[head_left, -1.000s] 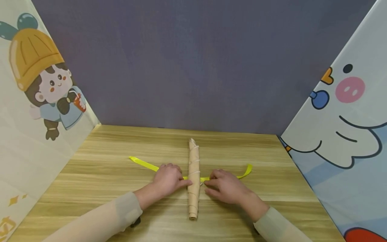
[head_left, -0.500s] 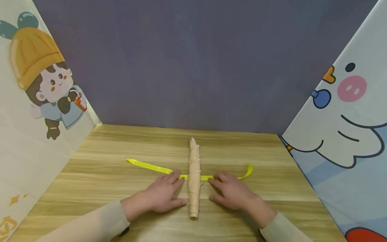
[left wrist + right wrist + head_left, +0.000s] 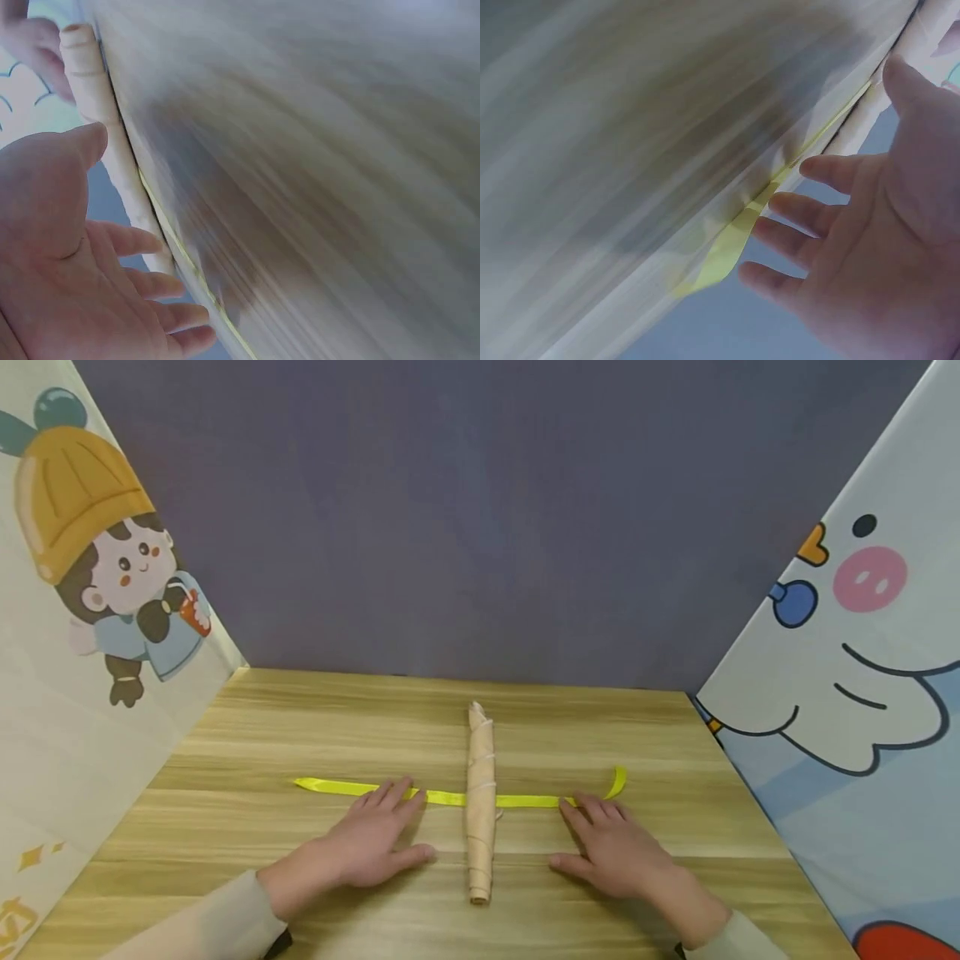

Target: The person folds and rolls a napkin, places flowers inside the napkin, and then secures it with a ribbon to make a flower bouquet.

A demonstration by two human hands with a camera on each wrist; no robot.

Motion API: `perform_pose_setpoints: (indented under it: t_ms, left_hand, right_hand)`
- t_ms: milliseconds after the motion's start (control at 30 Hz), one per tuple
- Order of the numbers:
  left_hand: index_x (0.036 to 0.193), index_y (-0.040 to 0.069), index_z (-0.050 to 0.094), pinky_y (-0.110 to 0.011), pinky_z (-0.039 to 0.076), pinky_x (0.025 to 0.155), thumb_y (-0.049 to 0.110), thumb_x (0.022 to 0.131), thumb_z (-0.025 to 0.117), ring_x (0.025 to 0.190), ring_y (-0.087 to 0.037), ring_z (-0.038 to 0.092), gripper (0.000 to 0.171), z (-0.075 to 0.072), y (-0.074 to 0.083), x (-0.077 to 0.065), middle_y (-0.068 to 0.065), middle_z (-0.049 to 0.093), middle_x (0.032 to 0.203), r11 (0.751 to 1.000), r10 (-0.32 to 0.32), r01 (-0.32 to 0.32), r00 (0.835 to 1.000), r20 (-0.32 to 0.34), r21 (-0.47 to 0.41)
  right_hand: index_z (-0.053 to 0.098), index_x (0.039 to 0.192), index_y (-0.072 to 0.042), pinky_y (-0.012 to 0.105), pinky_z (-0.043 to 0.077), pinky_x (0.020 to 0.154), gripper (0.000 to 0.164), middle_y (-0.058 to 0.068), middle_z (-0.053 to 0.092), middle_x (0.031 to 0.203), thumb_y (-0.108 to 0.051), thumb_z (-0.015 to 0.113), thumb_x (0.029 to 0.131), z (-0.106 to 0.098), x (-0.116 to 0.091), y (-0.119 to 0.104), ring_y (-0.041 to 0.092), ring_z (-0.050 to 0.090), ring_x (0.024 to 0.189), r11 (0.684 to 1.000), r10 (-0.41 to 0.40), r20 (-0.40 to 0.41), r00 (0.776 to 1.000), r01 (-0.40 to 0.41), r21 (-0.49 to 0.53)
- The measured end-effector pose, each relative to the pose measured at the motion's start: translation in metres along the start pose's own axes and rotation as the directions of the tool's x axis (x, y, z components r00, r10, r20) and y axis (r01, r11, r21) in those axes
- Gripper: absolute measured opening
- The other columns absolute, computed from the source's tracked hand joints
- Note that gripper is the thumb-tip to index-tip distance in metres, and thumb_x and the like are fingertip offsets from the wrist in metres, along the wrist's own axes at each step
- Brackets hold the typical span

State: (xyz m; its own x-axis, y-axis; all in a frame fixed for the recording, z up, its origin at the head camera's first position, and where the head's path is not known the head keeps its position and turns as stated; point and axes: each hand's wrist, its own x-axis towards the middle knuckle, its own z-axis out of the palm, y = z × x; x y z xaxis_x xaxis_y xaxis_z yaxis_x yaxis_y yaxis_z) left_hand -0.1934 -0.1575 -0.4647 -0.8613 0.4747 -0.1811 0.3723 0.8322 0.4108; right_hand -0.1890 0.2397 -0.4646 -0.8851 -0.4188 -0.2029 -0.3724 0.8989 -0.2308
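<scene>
A beige rolled-up sheet (image 3: pixel 481 827) lies lengthwise in the middle of the table, loose white threads or edges along it. Beneath it a bright yellow ribbon (image 3: pixel 525 801) runs crosswise, its right end curled up off the wood. My left hand (image 3: pixel 367 839) has its fingers spread over the ribbon's left part, thumb apart from the roll. On the other side, my right hand (image 3: pixel 618 847) touches the ribbon's right part with extended fingertips. Both palms face down and hold nothing. In the right wrist view the ribbon (image 3: pixel 727 251) bends upward near the fingertips.
The wood-grain table (image 3: pixel 360 718) meets a dark grey-blue panel (image 3: pixel 465 527) at the back. Cartoon-printed panels stand at the left (image 3: pixel 67 760) and right (image 3: pixel 885 810).
My hands have slid outward along the ribbon, away from the roll. The ribbon's left end has swung toward me, and it now lies straighter. The roll has stayed in place.
</scene>
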Motion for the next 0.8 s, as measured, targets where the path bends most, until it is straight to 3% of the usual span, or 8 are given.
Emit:
perform_pose_setpoints:
  t_ms: [200,400,600,800]
  left_hand:
    - [0.171,0.007,0.037,-0.083,0.019,0.125,0.069,0.105,0.06,0.164,-0.06,0.02,0.094,-0.006,-0.012,-0.014,-0.028,0.02,0.18,0.998,-0.057,0.056,0.998,-0.032,-0.037]
    - [0.172,0.007,0.034,-0.082,0.015,0.126,0.072,0.104,0.058,0.165,-0.06,0.014,0.098,-0.005,-0.021,-0.021,-0.028,0.017,0.181,0.995,-0.096,0.095,0.995,-0.041,-0.03]
    - [0.172,0.003,0.032,-0.082,0.012,0.127,0.075,0.103,0.057,0.164,-0.062,0.011,0.103,-0.005,-0.024,-0.023,-0.033,0.016,0.179,0.988,-0.153,0.152,0.988,-0.038,-0.023]
    - [0.174,0.009,0.03,-0.081,0.009,0.128,0.08,0.101,0.053,0.166,-0.058,0.008,0.104,-0.004,-0.023,-0.022,-0.03,0.013,0.181,0.986,-0.169,0.169,0.985,-0.017,-0.007]
  right_hand:
    - [0.048,0.165,-0.008,0.077,0.033,0.122,0.093,0.024,0.047,0.168,-0.075,0.057,0.103,0.0,-0.014,0.018,0.05,0.043,0.155,0.999,0.031,-0.013,0.999,-0.031,-0.032]
    - [0.044,0.167,-0.006,0.081,0.029,0.12,0.096,0.029,0.042,0.171,-0.076,0.055,0.103,-0.001,-0.024,0.027,0.057,0.04,0.155,0.997,0.077,0.018,0.997,-0.077,-0.017]
    - [0.043,0.167,-0.004,0.08,0.032,0.119,0.094,0.03,0.041,0.17,-0.074,0.055,0.104,0.001,-0.027,0.034,0.058,0.041,0.154,0.996,0.086,0.003,0.996,-0.086,-0.007]
    - [0.046,0.166,-0.004,0.078,0.036,0.118,0.091,0.029,0.043,0.169,-0.072,0.055,0.106,0.002,-0.03,0.044,0.057,0.043,0.153,0.996,0.084,-0.013,0.996,-0.084,-0.011]
